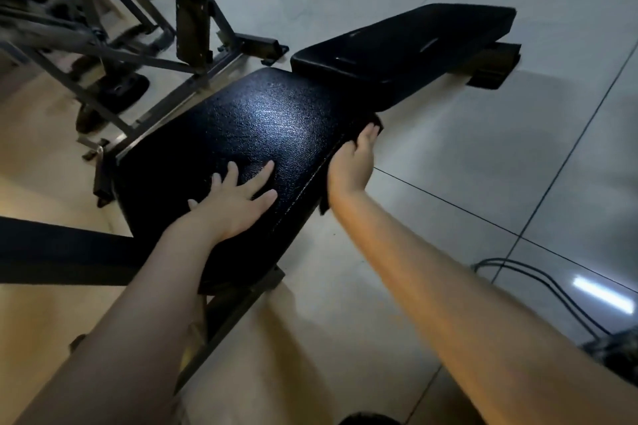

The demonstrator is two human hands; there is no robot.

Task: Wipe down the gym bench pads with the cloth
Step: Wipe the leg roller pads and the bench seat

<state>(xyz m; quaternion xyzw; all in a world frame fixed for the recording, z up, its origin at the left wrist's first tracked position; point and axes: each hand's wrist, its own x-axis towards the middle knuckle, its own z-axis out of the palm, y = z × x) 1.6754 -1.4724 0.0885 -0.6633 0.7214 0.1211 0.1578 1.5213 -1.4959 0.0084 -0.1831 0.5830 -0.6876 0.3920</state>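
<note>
The left hand [229, 205] lies flat on the near bench pad [248, 124], its grip apart, fingers spread on the black textured surface. The right hand [354, 162] presses a dark cloth [374, 121] against the right side edge of the same pad; its grip is flattened over the cloth, which shows beyond the fingertips and below the wrist. The far bench pad [407, 41] lies just beyond, across a narrow gap. A metal frame [193, 28] stands to the left on the tiled floor [483, 148]. Cables [538, 283] lie at the right.
</note>
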